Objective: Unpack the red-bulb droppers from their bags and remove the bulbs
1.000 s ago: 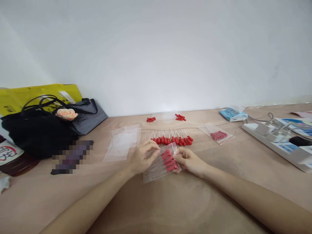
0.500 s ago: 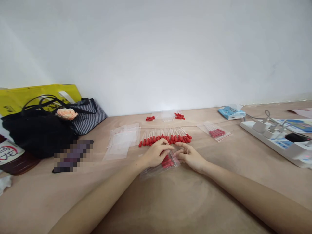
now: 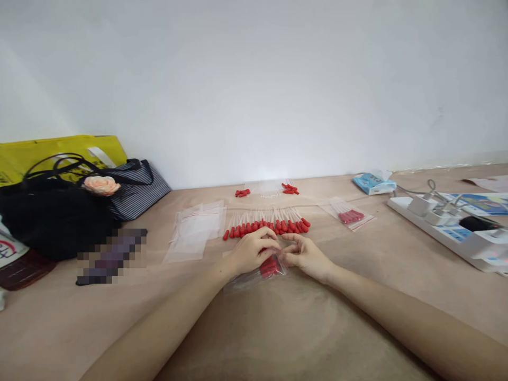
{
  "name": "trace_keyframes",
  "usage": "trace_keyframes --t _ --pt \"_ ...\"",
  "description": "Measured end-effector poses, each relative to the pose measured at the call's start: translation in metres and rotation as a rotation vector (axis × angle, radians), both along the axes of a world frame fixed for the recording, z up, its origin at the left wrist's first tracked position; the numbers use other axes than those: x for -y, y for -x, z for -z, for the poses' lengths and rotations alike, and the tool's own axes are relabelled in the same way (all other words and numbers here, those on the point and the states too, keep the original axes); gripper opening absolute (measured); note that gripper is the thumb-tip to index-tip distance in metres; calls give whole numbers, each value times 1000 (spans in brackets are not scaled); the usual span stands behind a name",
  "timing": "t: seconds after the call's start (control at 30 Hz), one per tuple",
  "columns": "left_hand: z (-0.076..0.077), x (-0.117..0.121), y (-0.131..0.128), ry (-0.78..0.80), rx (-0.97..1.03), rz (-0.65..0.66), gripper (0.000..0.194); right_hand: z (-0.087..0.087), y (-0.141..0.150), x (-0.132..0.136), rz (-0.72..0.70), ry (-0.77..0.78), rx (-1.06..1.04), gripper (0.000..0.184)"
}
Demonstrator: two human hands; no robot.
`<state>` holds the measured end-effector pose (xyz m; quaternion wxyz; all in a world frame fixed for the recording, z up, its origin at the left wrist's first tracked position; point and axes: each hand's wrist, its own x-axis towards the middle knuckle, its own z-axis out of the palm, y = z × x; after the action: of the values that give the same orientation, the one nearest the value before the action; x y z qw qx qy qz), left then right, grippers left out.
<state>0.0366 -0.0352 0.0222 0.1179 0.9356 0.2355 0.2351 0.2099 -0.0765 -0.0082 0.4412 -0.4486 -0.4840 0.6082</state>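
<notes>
A clear zip bag (image 3: pixel 243 281) lies in front of me, with several red-bulbed droppers (image 3: pixel 270 268) inside. My left hand (image 3: pixel 254 252) rests over the bag, its fingers closed on the upper part. At the bag's right edge, my right hand (image 3: pixel 305 257) pinches the plastic between thumb and fingers. The fingertips of both hands almost meet there, and the exact grip is partly hidden. Just beyond the hands lies a row of loose droppers (image 3: pixel 281 226), red bulbs toward me and thin pale stems pointing away.
Flat clear bags (image 3: pixel 190 235) lie to the left. A filled bag (image 3: pixel 350 216) is at the right, with a blue tissue pack (image 3: pixel 374 183) and a power strip (image 3: pixel 416 217) beyond. Small red bulbs (image 3: pixel 290 189) lie near the wall. A black bag (image 3: pixel 59 222) stands at far left.
The camera view has turned slightly, so things sit a little further left. My hands stay on the bag, with the right fingers shifted slightly at its edge.
</notes>
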Motion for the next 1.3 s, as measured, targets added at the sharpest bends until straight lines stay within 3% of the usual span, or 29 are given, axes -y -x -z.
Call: trace_keyframes --t 0.23,0.5,0.63,0.73,0.83,1.0,1.1,1.3 --pt "0 -3 3 -48 -36 40 18 1 1 0 12 17 -65 58" --pt "-4 -4 0 -165 -207 20 16 0 2 0 14 17 -78 55" --pt "-2 -3 0 -180 -189 16 16 1 -1 0 -40 -62 -34 41" --pt "-1 -3 1 -139 -148 16 17 1 -5 1 -130 -195 40 21" --pt "1 -4 2 -111 -124 20 15 1 -8 2 -160 -401 213 16" --pt "3 -4 0 -94 -101 55 15 2 -11 1 -96 -899 663 10" --pt "2 -2 -1 -61 -61 41 16 5 -13 -3 15 -1150 840 11" --pt "-4 -1 -3 26 -34 60 17 2 -19 -6 86 -1395 1002 18"
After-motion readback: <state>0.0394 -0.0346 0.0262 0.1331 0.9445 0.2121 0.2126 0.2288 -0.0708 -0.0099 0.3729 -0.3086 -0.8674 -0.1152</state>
